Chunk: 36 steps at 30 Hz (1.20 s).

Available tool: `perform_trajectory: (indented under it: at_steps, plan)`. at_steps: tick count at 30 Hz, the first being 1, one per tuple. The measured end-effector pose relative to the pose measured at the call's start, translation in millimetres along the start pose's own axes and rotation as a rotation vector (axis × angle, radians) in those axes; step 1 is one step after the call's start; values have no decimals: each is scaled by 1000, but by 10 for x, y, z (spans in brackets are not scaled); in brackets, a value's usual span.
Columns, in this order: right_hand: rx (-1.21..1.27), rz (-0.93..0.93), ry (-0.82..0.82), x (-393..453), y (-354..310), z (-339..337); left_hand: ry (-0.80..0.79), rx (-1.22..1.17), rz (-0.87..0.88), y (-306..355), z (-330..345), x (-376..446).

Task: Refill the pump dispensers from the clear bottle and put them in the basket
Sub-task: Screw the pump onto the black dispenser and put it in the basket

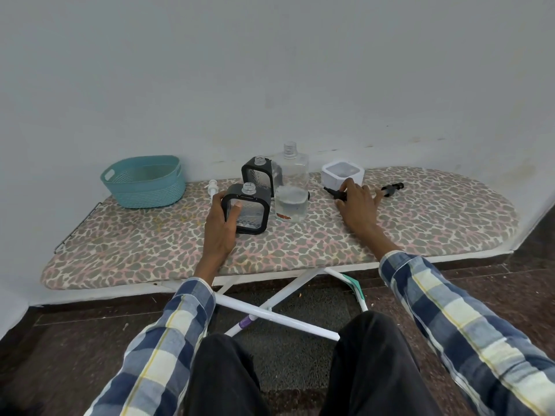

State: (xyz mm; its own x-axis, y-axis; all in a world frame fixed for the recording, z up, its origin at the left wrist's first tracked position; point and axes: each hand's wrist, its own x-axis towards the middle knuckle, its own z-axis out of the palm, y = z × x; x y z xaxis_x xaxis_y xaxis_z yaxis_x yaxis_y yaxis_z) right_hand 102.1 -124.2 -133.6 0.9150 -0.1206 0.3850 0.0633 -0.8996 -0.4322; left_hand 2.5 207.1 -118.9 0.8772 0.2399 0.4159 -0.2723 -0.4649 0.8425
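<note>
Left hand (219,226) grips the near black-framed dispenser (247,213) standing uncapped on the ironing board (150,247), just beside the clear bottle (292,187). Right hand (357,202) lies on a black pump head (336,193), fingers loosely spread; teal basket (144,181) sits far left.

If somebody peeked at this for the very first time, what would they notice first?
Probably the leopard-print ironing board used as a table, with two hands on it. The left hand grips a black-framed dispenser bottle with no pump on it, beside the tall clear bottle that is partly filled with liquid. The right hand rests on a black pump head, and a teal basket sits at the far left.
</note>
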Motion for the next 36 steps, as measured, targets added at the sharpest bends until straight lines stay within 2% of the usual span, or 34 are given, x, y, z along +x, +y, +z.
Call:
perform_trajectory:
  at_steps: [4,8,14,18,23,32,36]
  plan:
    - [109,-25,116,-28,-53,-51,-3,-3,2,23,9,-8]
    - [451,-1,276,-87,-248,-266,-4,-12,5,17,2,-3]
    - [980,63,340,-174,-564,-574,-10,-19,29,47,3,-15]
    - [1136,80,365,-270,-702,-690,-14,-20,38,20,8,-2]
    - [1096,-115,314,-398,-895,-814,-14,-27,42,7,8,9]
    - [664,-579,103,-443,-1153,-935,-13,-35,38,-19,-4,14]
    - [581,-635,102,-391,-1208,-984,0,-36,20,-20,-7,17]
